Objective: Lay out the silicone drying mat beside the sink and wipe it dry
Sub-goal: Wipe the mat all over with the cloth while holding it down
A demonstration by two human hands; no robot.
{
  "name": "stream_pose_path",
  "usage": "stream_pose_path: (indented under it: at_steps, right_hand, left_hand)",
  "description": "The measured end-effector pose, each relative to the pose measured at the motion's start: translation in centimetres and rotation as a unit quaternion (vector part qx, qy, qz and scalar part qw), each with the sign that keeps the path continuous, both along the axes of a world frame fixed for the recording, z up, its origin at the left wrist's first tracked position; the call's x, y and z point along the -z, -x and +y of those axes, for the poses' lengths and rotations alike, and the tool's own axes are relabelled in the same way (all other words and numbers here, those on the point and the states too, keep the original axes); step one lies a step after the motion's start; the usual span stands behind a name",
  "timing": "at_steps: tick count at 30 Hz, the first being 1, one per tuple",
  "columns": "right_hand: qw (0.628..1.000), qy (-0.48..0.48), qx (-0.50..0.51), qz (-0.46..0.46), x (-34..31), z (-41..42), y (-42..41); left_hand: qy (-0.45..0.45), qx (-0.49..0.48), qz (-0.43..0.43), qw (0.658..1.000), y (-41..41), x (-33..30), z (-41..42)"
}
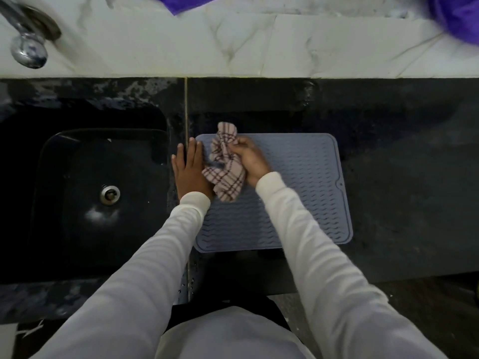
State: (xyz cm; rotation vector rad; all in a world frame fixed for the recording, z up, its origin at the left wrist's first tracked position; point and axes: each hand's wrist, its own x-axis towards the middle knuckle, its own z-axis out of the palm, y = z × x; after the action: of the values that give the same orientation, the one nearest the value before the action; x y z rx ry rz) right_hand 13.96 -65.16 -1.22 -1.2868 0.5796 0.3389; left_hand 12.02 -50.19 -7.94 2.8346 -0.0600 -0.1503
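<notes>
The grey silicone mat [298,182] lies flat on the dark surface [401,177], just beside the black sink [64,177]. The sink basin holds nothing but its metal drain [110,195] and a pale glint near it. The right hand [250,161] has its fingers curled tight round a bunched checked cloth [225,164], pressed onto the mat's far left part. The left hand [189,169] lies flat, fingers spread and holding nothing, on the mat's left edge.
</notes>
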Motion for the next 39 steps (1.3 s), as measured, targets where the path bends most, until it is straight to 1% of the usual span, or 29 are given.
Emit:
stream_pose_path:
  at_steps: [2,3,4,5,6,7,9,10,12,14,15,19,23,26,27,30,33,35,36,39]
  right_hand:
    - [0.99,0.137,-0.021,-0.035,0.7,2.3,0.1]
    - [0.97,0.229,-0.043,-0.065,0.9,3.3,0.3]
    - [0.934,0.333,-0.071,-0.108,1.2,4.0,0.6]
    - [0.884,0.43,-0.105,-0.151,1.6,4.4,0.9]
    - [0.834,0.5,-0.139,-0.184,2.2,4.7,1.2]
    - [0.794,0.546,-0.169,-0.206,2.8,4.8,1.5]
    - [0.734,0.606,-0.212,-0.22,3.7,5.0,1.7]
    - [0.714,0.624,-0.228,-0.221,3.7,4.9,1.6]
    - [0.684,0.646,-0.262,-0.214,3.6,4.6,1.1]
    - [0.658,0.667,-0.283,-0.204,3.2,3.7,0.8]
    - [0.651,0.676,-0.283,-0.199,3.1,3.0,0.7]
    - [0.654,0.678,-0.284,-0.179,3.1,-0.1,1.1]
    - [0.68,0.674,-0.23,-0.172,2.7,-3.9,1.3]
    - [0.7,0.665,-0.211,-0.151,2.6,-7.3,1.2]
    - [0.7,0.67,-0.201,-0.144,2.6,-8.5,1.3]
    - [0.679,0.704,-0.173,-0.117,2.9,-12.9,1.9]
    - [0.685,0.709,-0.144,-0.087,2.0,-17.3,2.9]
    - [0.642,0.745,-0.153,-0.102,1.3,-20.0,3.6]
    - [0.63,0.754,-0.151,-0.104,1.3,-20.9,4.0]
    - [0.66,0.74,-0.112,-0.065,1.9,-22.3,4.4]
  left_hand:
    - [-0.014,0.003,-0.002,1.0,0.1,0.2,-0.1]
    - [-0.025,0.0,-0.001,1.0,0.1,0.3,-0.2]
    - [-0.04,-0.002,0.001,0.999,0.1,0.2,-0.3]
    - [-0.057,-0.001,0.004,0.998,0.1,0.3,-0.3]
    - [-0.068,0.001,0.007,0.998,0.1,0.2,-0.3]
    - [-0.07,0.001,0.008,0.998,0.0,0.1,-0.4]
    - [-0.055,0.005,0.002,0.998,0.2,-0.2,-0.4]
    - [-0.039,0.005,-0.003,0.999,0.2,-0.4,-0.4]
    - [0.001,-0.005,-0.015,1.0,0.3,-0.5,-0.4]
    - [0.005,-0.009,-0.017,1.0,0.1,-0.3,-0.4]
    - [-0.001,-0.009,-0.012,1.0,0.0,-0.2,-0.4]
    - [0.008,-0.015,-0.014,1.0,0.1,-0.2,-0.3]
    - [0.012,-0.015,-0.015,1.0,0.3,-0.4,-0.4]
    - [0.012,-0.014,-0.016,1.0,0.3,-0.3,-0.5]
    - [0.012,-0.014,-0.018,1.0,0.3,-0.3,-0.5]
    - [0.013,-0.017,-0.02,1.0,0.3,-0.3,-0.6]
    - [0.011,-0.02,-0.021,1.0,0.3,-0.4,-0.7]
    - [0.01,-0.021,-0.021,1.0,0.4,-0.5,-0.8]
    - [0.01,-0.02,-0.022,1.0,0.4,-0.6,-0.8]
    - [0.013,-0.021,-0.022,0.999,0.3,-0.6,-0.8]
